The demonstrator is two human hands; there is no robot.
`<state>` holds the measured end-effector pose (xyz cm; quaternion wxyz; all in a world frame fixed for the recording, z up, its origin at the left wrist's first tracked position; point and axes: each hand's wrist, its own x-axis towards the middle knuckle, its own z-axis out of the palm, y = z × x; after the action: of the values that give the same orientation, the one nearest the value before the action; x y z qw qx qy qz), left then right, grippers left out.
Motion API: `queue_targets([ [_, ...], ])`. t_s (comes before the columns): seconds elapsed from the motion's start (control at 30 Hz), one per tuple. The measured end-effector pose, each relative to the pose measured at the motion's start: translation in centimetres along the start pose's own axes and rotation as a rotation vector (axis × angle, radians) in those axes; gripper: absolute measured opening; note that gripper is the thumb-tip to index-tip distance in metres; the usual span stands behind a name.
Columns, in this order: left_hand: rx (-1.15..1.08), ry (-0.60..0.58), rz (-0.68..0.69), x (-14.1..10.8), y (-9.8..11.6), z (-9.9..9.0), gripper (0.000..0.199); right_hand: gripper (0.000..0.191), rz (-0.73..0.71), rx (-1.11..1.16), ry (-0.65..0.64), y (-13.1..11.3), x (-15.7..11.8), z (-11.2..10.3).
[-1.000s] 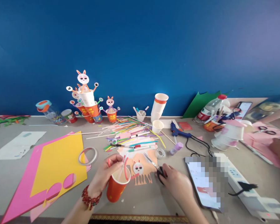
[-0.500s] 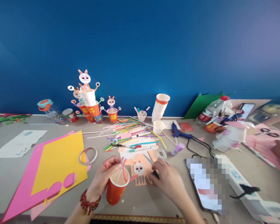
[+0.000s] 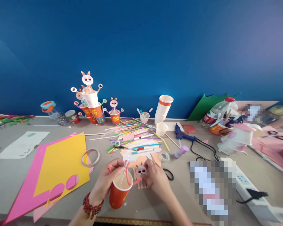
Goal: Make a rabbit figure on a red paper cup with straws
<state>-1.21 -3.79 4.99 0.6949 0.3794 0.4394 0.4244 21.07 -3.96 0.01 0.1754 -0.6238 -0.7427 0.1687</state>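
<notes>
A red paper cup [image 3: 116, 198] stands at the front with a thin white stick [image 3: 124, 173] and bent coral pipe cleaners [image 3: 128, 175] rising out of it. My left hand [image 3: 108, 179] lies against the cup's rim, thumb and fingers pinched on the white stick. Between the fingers of my right hand [image 3: 157, 177] is a white paper rabbit face [image 3: 141, 171] with orange ears, just right of the cup. It is above a cut piece of peach paper [image 3: 142, 184]. Scissors [image 3: 169, 174] lie partly under my right hand, a black handle loop showing.
Yellow card [image 3: 63, 160] over pink sheets and a tape roll [image 3: 98, 157] lie left. Behind are loose coloured sticks [image 3: 129, 130] and finished rabbit cups [image 3: 114, 116]. To the right are a glue gun [image 3: 185, 135], glue stick [image 3: 181, 152], phone [image 3: 208, 191] and power strip [image 3: 241, 182].
My right hand has moved left from the scissors handle and taken hold of the rabbit face. The scissors' black loop is now uncovered. My left hand stays at the cup.
</notes>
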Motion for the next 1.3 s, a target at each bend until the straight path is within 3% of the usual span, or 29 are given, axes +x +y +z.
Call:
queue_targets([
  [0.17,-0.017,-0.036,-0.015,0.2,-0.2,0.1,0.029,0.026,0.055,0.185,0.044,0.4,-0.5,0.2],
  [0.27,-0.004,-0.029,-0.013,0.3,-0.4,0.3,0.030,0.004,0.114,0.231,0.062,0.3,-0.6,-0.8],
  [0.33,0.050,-0.024,0.019,0.3,-0.4,0.4,0.030,0.018,0.116,0.271,0.116,0.2,-0.7,-2.0],
  [0.4,0.143,-0.013,0.093,0.4,-0.4,0.5,0.028,0.017,-0.023,0.304,0.249,0.0,-1.0,-3.6],
  [0.47,0.234,0.012,0.189,0.4,-0.3,0.8,0.026,0.012,-0.296,0.283,0.413,-0.2,-1.4,-5.1],
  [0.57,0.348,0.058,0.344,0.3,0.2,1.3,0.022,0.026,-0.557,0.191,0.583,-0.6,-2.2,-6.6],
  [0.7,0.501,0.073,0.490,0.1,0.9,2.1,0.018,0.029,-0.626,0.148,0.650,-1.2,-2.8,-7.0],
  [0.8,0.563,0.020,0.572,-0.2,1.2,2.6,0.017,0.030,-0.650,0.229,0.636,-1.6,-2.9,-6.7],
  [0.93,0.577,-0.001,0.586,-0.3,1.4,3.2,0.016,0.027,-0.481,0.604,0.531,-2.2,-2.7,-6.4],
  [1.07,0.499,-0.030,0.449,-0.1,1.6,3.8,0.019,0.004,-0.223,0.931,0.329,-2.9,-2.2,-6.6],
  [1.17,0.416,-0.047,0.331,0.0,1.6,4.4,0.021,0.019,-0.037,1.115,0.180,-3.5,-1.6,-6.7],
  [1.3,0.390,-0.039,0.277,0.0,1.5,4.8,0.020,0.030,0.074,1.208,0.130,-4.0,-1.0,-6.4],
])
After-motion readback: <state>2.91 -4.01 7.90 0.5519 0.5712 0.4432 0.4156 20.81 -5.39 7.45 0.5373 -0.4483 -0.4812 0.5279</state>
